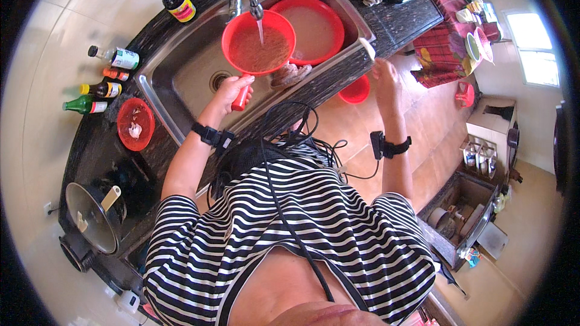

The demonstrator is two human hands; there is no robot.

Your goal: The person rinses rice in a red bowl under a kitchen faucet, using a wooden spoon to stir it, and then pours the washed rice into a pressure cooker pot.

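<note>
My left hand (233,93) grips the handle of a red plastic water dipper (235,41) above the sink. From the faucet (254,8), water (260,31) runs into the dipper, which holds cloudy liquid. Behind it, a red plastic basin (337,31) of cloudy water sits in the stainless steel sink (190,81). A wrinkled brownish thing (292,75) lies by the sink's near wall, too unclear to name. Off the counter's front edge on the right, my right hand (387,81) has its fingers closed on a small whitish object (368,48).
A dark bottle (174,0) and several other bottles (108,74) line the back of the black stone counter (90,145). A red bowl (136,122) holds white bits. Left of me stands a lidded pan (93,217). A red bucket (355,89) is on the floor. Black cables (290,113) hang before my chest.
</note>
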